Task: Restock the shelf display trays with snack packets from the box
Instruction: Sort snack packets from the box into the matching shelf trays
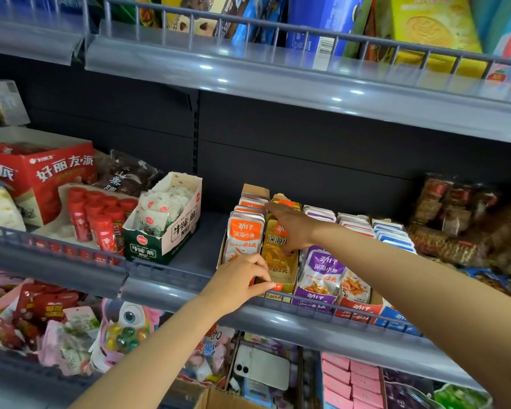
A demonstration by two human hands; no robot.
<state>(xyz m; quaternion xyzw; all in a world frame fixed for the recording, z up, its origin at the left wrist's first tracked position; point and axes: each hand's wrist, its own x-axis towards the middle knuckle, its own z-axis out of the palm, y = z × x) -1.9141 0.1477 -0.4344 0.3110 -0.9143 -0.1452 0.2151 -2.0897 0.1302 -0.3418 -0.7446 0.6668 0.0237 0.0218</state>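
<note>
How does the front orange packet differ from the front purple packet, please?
The orange packet stands left of the yellow packets, the purple packet right of them. The purple packet sits nearer the rail than the orange packet. The left hand overlaps the orange packet; no hand overlaps the purple packet. Both share one layout.

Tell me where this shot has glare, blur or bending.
Head view: white glare spots dot the upper shelf rail; the wide lens bows the lower rail; brown packets at the right edge are smeared; print is sharp on the orange packets and on the yellow packets the right hand grips, in the yellow tray the left hand pinches.
</note>
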